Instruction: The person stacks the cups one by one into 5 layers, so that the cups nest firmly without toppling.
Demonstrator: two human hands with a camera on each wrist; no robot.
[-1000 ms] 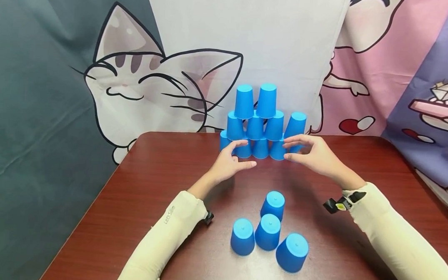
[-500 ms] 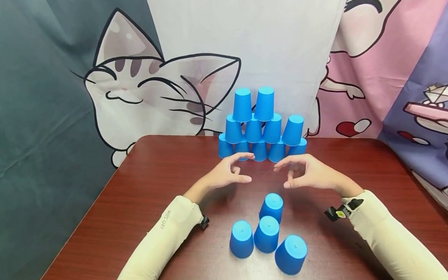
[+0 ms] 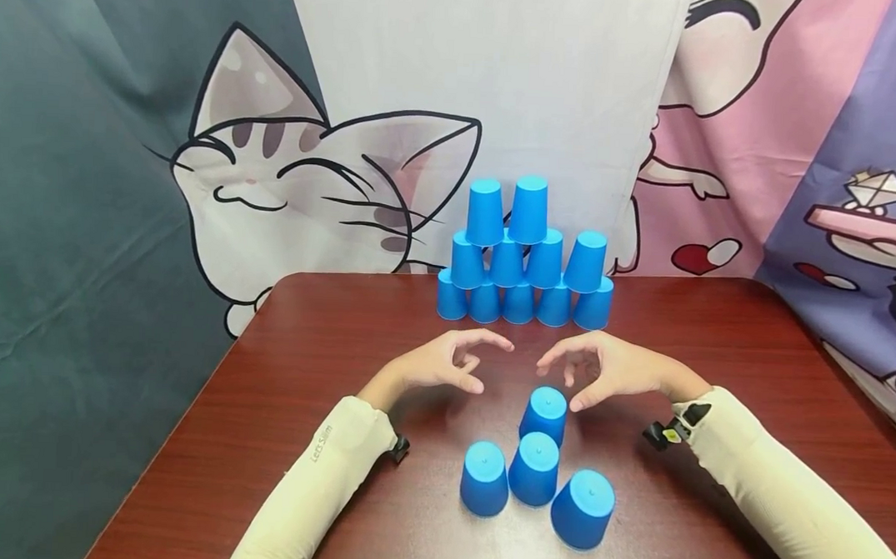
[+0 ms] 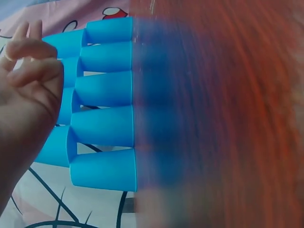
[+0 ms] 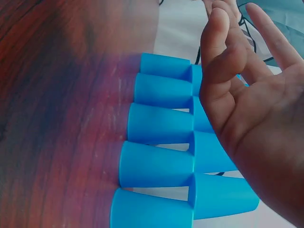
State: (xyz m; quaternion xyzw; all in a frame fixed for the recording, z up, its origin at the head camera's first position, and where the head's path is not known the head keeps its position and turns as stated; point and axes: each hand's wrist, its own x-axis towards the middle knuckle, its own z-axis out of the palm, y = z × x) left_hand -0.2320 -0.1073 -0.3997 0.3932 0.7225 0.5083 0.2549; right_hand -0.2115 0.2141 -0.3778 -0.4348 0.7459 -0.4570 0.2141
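Blue plastic cups, all upside down, form a stepped stack (image 3: 518, 303) at the table's far side. Its bottom and middle rows have several cups each; two cups (image 3: 529, 212) stand on top, towards the left. Nearer to me stand several loose cups (image 3: 484, 479), the farthest cup (image 3: 543, 415) just below my hands. My left hand (image 3: 440, 360) hovers in front of the stack, fingers loosely bent, holding nothing. Opposite it, my right hand (image 3: 617, 366) holds nothing either, its thumb close to that farthest loose cup. Both wrist views show the stack's rows beyond the hands.
The table (image 3: 303, 331) is reddish-brown wood with a glossy surface. Right behind the stack hangs a cloth backdrop (image 3: 576, 93) with cartoon cats. Black wrist cameras (image 3: 662, 436) sit on the pale sleeves (image 3: 770, 477).
Both hands have drawn back from the stack towards the loose cups. The right hand no longer covers the stack's right end. The cups stand as before, and the view has shifted slightly.
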